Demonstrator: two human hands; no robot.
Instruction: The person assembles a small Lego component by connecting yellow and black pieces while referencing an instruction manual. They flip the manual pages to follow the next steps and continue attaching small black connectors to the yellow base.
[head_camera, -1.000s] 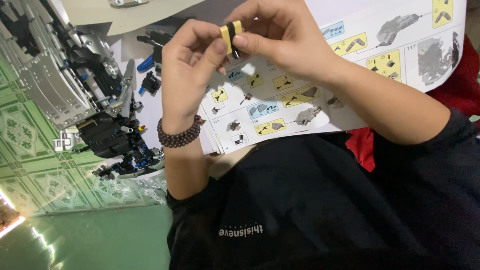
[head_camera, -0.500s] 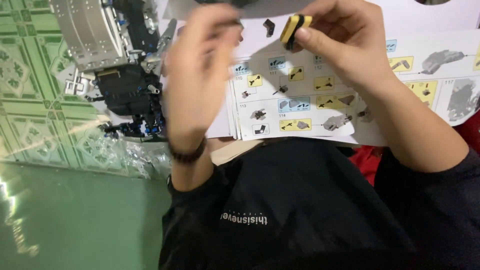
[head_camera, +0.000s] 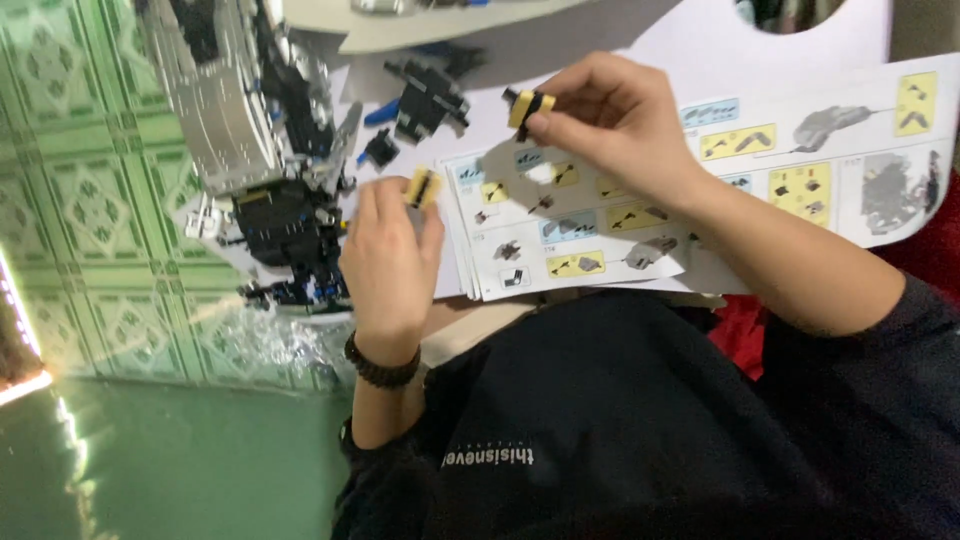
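- The left hand (head_camera: 390, 265) was raised over the edge of the instruction booklet (head_camera: 640, 200), knuckles toward the camera, with a dark beaded bracelet (head_camera: 382, 366) on its wrist.
- The left grip was narrow: the fingertips pinched a small yellow brick piece (head_camera: 423, 187) with a dark band across it, held at the top of the hand.
- The right hand (head_camera: 610, 125) was held above the upper left part of the booklet, well apart from the left hand.
- The right grip was likewise narrow: thumb and forefinger clamped a second yellow-and-black piece (head_camera: 530, 105), which projected to the left of the fingertips.
- The two pieces were apart and not joined; the right piece sat higher in the view than the left.
- The booklet lay open and flat, showing grey part drawings and yellow call-out boxes.
- A large grey and black brick model (head_camera: 245, 140) stood to the left of the left hand, partly on the green patterned floor (head_camera: 90, 200).
- Loose black parts (head_camera: 430, 95) and a blue part (head_camera: 382, 112) lay on the white surface between the model and the right hand.
- Crumpled clear plastic wrap (head_camera: 270, 340) lay below the model, just beside the left wrist.
- Both forearms emerged from dark sleeves in the lower part of the view.
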